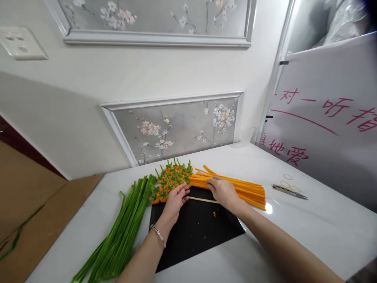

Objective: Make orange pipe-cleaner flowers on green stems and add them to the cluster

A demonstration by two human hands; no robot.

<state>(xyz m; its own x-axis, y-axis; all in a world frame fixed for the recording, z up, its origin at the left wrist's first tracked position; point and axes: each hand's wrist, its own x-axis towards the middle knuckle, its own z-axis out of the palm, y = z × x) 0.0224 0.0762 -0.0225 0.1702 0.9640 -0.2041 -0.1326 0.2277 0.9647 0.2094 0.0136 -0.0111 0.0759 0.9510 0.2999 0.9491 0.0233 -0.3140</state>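
Observation:
My left hand point(177, 198) hovers at the mat's upper edge, fingers loosely curled with a gap between thumb and fingertips. Just beyond it is a pile of small orange pipe-cleaner shapes with green tops point(173, 177). My right hand point(223, 192) reaches over a bundle of orange pipe cleaners point(250, 190), its fingers pinched at the bundle's near side; the exact grip is partly hidden. Between both hands a thin pale stick point(203, 200) lies on the black mat point(194, 232), one end close to my left thumb.
Long green pipe cleaners point(125, 230) lie in a bundle at the left. Scissors point(290, 191) and thin rubber bands point(288, 177) are on the white table point(318, 232) at the right. Orange bits point(214, 214) dot the mat. A panelled wall point(176, 70) stands behind; cardboard point(26, 196) is at far left.

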